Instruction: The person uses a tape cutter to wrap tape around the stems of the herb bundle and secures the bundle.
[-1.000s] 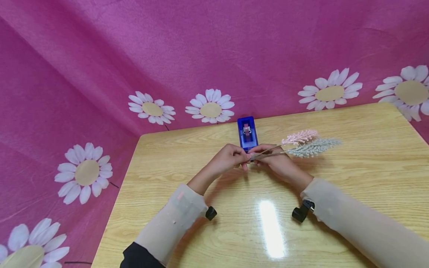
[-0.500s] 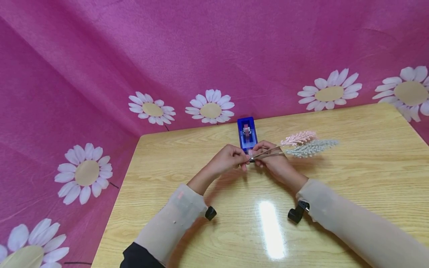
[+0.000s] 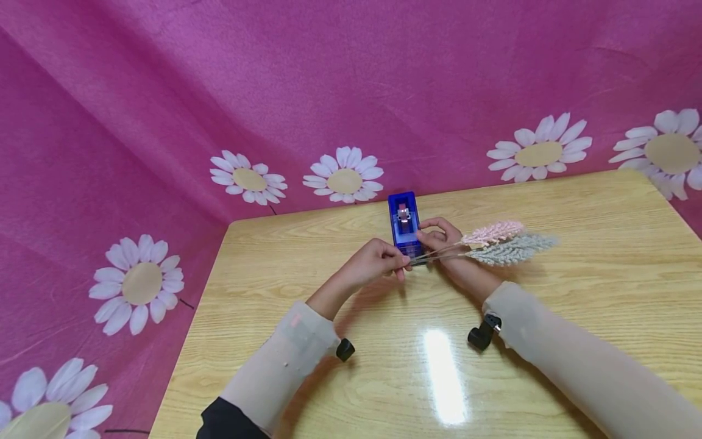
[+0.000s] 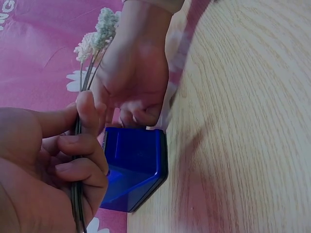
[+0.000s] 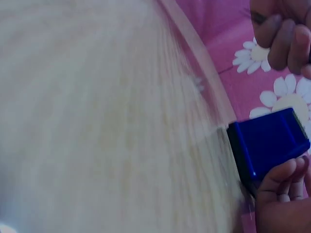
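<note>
My left hand pinches the thin stems of two artificial flower sprays; in the left wrist view the stems run between its thumb and curled fingers. One spray has a pink head, the other a grey-green head, both pointing right above the right forearm. A blue tape dispenser with a roll inside stands on the table just beyond the hands. My right hand is at its right side, thumb and curled fingers against its edge. In the right wrist view, those fingertips touch the blue case.
The wooden table reaches toward me, with a bright light reflection in front of the hands. Behind and at the left hangs a magenta cloth printed with white daisies. The dispenser stands close to the table's back edge.
My right hand has moved from beside the left hand's fingertips to the dispenser's right side. The flower heads have dipped slightly. My left hand has stayed almost still, holding the stems.
</note>
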`<state>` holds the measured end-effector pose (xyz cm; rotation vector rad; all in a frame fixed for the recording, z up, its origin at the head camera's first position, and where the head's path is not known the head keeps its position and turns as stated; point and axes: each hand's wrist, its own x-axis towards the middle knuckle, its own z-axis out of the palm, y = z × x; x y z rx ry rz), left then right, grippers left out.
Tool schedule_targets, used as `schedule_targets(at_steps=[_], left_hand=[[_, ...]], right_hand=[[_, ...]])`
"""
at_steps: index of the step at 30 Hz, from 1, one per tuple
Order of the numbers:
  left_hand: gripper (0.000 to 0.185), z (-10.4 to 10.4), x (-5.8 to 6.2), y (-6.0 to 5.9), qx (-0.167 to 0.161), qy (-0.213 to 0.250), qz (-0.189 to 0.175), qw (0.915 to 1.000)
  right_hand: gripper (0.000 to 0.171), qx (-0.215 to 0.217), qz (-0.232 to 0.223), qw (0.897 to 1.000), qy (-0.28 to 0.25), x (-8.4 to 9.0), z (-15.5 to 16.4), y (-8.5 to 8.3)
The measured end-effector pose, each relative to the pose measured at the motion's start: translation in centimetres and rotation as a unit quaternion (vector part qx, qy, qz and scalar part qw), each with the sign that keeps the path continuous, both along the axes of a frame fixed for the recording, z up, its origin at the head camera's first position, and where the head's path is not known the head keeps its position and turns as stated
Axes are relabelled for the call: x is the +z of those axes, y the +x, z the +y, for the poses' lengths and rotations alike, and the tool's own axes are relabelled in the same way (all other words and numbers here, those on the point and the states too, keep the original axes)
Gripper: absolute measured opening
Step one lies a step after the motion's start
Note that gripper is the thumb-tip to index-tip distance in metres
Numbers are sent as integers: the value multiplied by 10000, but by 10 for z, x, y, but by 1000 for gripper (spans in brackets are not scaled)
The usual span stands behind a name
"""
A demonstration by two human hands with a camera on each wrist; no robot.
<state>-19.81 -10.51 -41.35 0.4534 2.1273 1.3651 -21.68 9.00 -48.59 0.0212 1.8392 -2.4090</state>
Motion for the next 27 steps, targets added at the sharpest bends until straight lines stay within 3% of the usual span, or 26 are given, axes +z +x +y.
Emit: schedule_targets(at_steps=[4, 9, 12, 17, 27], left_hand=[[28, 0, 0, 0, -30, -43, -92, 9999], [28, -1, 1, 0, -147, -45, -173, 9997], [28, -2, 2, 1, -257, 16, -201, 9995], [26, -4, 4, 1, -348, 12, -29, 9994], [19, -4, 6, -1, -159, 39, 78, 9998]], right_hand=[[32, -69, 358, 9992, -186, -3, 1, -11], [50, 231, 312, 9990, 232, 0, 6, -19], [54, 400, 227, 9980, 430, 1, 8, -21], [56, 572, 450, 9959, 544, -2, 11, -22], [54, 577, 623, 9930, 823, -4, 9, -18]])
